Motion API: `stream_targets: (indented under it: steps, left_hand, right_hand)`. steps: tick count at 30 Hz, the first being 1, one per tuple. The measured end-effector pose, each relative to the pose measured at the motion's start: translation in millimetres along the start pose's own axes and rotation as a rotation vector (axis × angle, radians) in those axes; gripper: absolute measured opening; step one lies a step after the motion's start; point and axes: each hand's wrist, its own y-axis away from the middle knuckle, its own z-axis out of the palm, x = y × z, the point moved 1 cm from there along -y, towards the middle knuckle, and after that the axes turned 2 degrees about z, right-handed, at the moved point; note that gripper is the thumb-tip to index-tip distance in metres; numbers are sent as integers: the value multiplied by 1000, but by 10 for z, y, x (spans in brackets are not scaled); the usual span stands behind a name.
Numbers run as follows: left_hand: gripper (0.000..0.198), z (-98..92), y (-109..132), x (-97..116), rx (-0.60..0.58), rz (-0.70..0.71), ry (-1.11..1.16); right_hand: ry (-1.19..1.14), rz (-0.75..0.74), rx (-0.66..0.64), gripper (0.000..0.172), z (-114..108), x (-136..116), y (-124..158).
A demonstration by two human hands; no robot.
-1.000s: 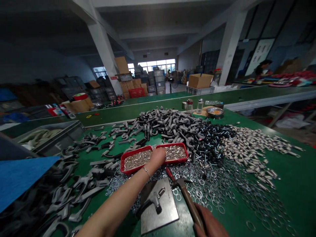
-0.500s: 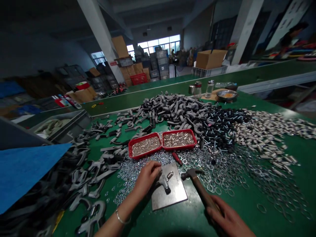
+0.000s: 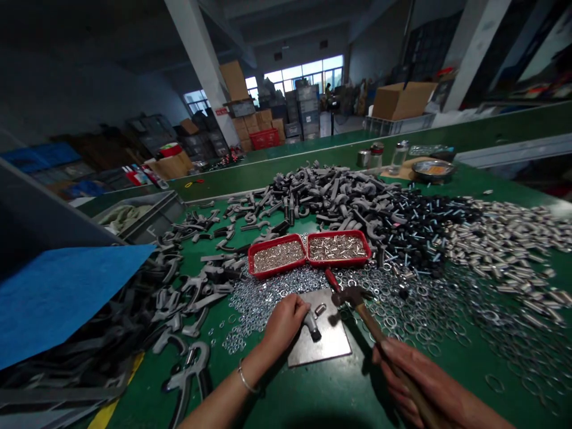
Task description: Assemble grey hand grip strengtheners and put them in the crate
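My left hand (image 3: 286,320) is closed on a small grey plastic part (image 3: 311,326) with a dark end, resting on a square metal plate (image 3: 322,348). Its thumb and fingertips pinch the part's far side, which they partly hide. Just right of that part, a short shiny metal cylinder (image 3: 320,309) lies on the plate. In my right hand (image 3: 413,381) is a claw hammer (image 3: 370,325), gripped by its wooden handle. The hammer head hangs over the plate's right edge and casts a shadow there, apart from the grey part.
Two red trays (image 3: 277,273) of small metal pins stand behind the plate, near a red-handled tool (image 3: 332,280). Loose metal rings (image 3: 420,322), grey parts (image 3: 330,190), black parts with screws (image 3: 415,226) and silver cylinders (image 3: 504,238) are heaped around. A grey crate (image 3: 152,223) stands left.
The hammer has risen a little and come in over the plate's right edge. My left hand still pinches the grey part. The whole view has shifted slightly.
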Motion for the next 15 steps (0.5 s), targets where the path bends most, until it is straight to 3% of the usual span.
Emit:
stream_targets:
  steps: [3,5,8,9,12,13,15]
  left_hand:
    - [20,2,-8,53,6,110,-162]
    - [21,-23,-8,101,-29,282,-329]
    - [19,-78,51,145,-62,455,-459]
    - [33,-90,94,145,-37,443,-448]
    - [104,-59,270,103,54,316,-337]
    - [114,-24,329,80,60,284,-297]
    - [115,56,420,37,44,245,-229]
  right_hand:
    - [389,-46,164,39,-119,-12,-60]
    - [694,-148,256,39,-189,-102,-101]
    - [1036,-293,292,37,-139,-327,-101]
    - [1106,-319,279,38,-73,-403,-86]
    - [1204,-416,211,45,190,-549,-56]
    - [1222,-471,200,47,266,-563,-66]
    - [1260,-550,196,50,347,-543,-127]
